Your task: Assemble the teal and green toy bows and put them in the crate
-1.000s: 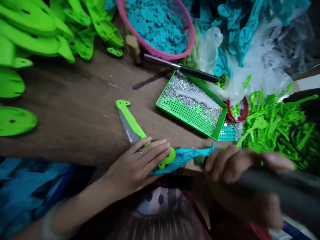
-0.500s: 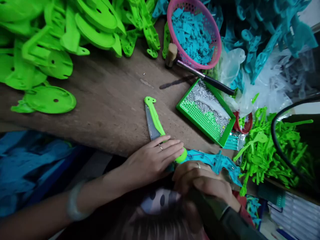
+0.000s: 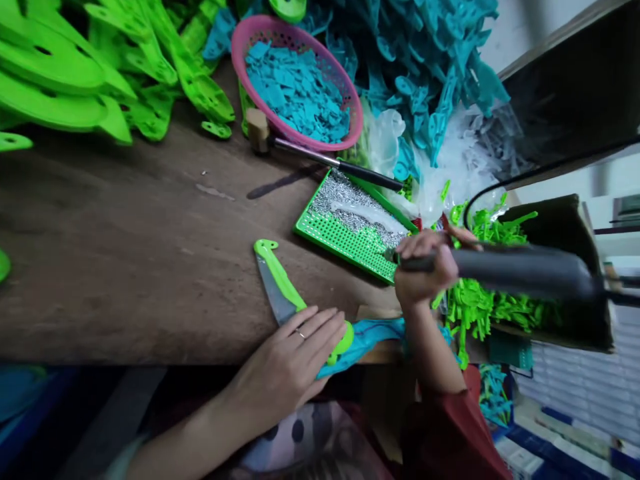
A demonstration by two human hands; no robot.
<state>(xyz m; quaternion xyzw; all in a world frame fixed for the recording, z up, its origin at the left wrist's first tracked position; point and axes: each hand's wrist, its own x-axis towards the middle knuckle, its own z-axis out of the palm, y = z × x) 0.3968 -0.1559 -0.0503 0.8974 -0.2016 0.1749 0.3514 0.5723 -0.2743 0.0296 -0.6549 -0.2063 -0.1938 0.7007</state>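
Note:
Near the table's front edge lies a plastic part with a bright green arm point(image 3: 283, 277), a grey blade-like piece point(image 3: 273, 293) and a long teal body point(image 3: 370, 335). My left hand point(image 3: 295, 357) rests across its middle, fingers together over the top and the thumb on the near side. My right hand point(image 3: 425, 263) is closed around a dark electric screwdriver point(image 3: 520, 270), held sideways. The screwdriver's tip is over the near right part of a green perforated tray point(image 3: 330, 243) of small silvery screws point(image 3: 345, 193); whether it touches a screw I cannot tell.
Behind the tray lie a hammer point(image 3: 310, 155) and a pink basket point(image 3: 240, 57) of teal pieces. Green parts point(image 3: 60, 67) are piled at left, teal ones point(image 3: 415, 60) at the back. On the right a carton point(image 3: 575, 220) holds thin green pieces, with a black cable point(image 3: 470, 207) nearby.
My right hand has moved away from the teal body, forward to the tray, carrying the screwdriver. My left hand stays on the part. The whole view has swung to the right.

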